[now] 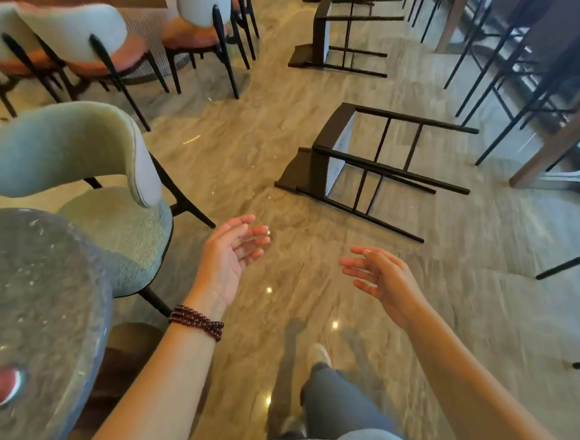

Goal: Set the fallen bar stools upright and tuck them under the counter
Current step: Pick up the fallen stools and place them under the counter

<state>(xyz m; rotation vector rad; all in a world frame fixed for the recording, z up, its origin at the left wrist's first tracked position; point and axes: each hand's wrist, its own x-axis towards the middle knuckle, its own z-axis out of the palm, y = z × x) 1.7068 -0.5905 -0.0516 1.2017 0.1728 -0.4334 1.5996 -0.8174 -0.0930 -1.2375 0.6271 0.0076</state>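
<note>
I see a shiny marble floor (275, 124) in a room with many chairs. The nearest stool (332, 162) lies on its side on this floor, ahead of both hands and not touching them, with its legs pointing toward the counter (557, 135) on the right. A second stool (323, 35) lies the same way farther back. The left hand (229, 258), with a bead bracelet (196, 322) at the wrist, and the right hand (382, 278) are in the air, fingers apart and relaxed, holding nothing.

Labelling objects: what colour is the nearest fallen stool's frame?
Black; the stool shows best in the head view.
</note>
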